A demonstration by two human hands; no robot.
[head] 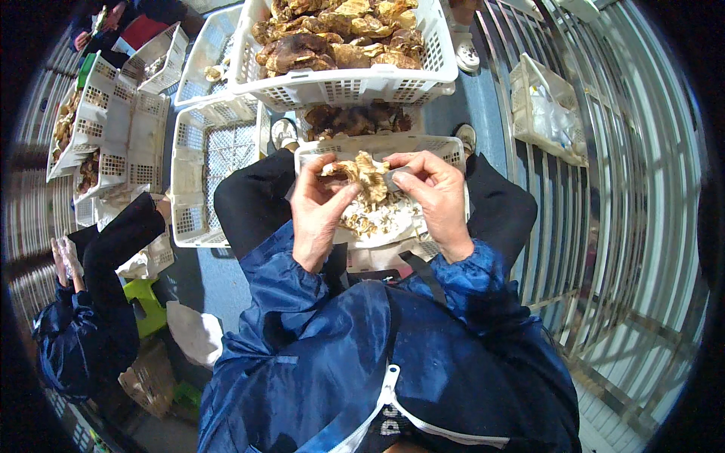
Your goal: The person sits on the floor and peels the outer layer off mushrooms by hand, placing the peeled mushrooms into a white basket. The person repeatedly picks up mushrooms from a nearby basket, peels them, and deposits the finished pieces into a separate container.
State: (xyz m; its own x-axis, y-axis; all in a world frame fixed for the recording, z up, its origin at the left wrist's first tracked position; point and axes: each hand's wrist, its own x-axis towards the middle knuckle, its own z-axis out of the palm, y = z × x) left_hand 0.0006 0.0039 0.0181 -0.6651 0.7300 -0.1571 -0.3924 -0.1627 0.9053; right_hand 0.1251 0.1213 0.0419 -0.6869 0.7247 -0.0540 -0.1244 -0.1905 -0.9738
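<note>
A pale brown dried mushroom (371,178) with ruffled, folded edges is held up between my two hands. My left hand (317,212) grips its curled left side between thumb and fingers. In my right hand (439,198), thumb and fingers pinch a small flat grey blade (399,176) at the mushroom's right edge. Whether the blade is cutting in, I cannot tell. Directly below both hands stands a white plastic crate (436,142) between my knees. Pale mushroom trimmings (376,218) lie in it on a white liner (391,238).
Ahead, a white perforated crate (345,82) holds large brown mushrooms (351,34), with darker mushrooms (357,120) below. Another crate (181,187) stands left. A co-worker's gloved hands (67,257) and a green stool (141,306) are farther left. Metal bars (558,192) line the right.
</note>
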